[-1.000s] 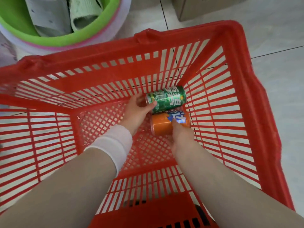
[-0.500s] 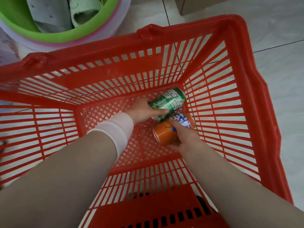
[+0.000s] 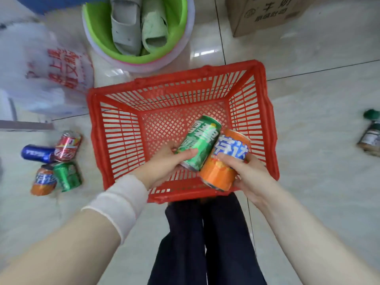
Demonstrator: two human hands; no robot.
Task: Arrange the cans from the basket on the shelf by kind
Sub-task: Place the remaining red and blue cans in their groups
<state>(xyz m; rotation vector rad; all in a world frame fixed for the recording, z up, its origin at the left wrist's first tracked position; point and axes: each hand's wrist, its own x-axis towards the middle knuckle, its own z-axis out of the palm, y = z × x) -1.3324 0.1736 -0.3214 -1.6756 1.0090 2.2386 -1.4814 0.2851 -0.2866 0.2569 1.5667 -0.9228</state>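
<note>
A red plastic basket stands on the tiled floor, and no can is visible on its bottom. My left hand, with a white wristband, grips a green can held above the basket's near right part. Beside it my right hand grips an orange can with a blue label. The two cans touch. On the floor to the left lie a red can, a blue can, a second orange can and a second green can. No shelf is in view.
A green basin holding slippers stands behind the basket. A white plastic bag lies at the left, a cardboard box at the top right, a dark jar at the right edge. My dark trouser legs are just below the basket.
Both hands have lifted the green and orange cans off the basket's bottom to above its rim. The view has pulled back, showing the floor around the basket.
</note>
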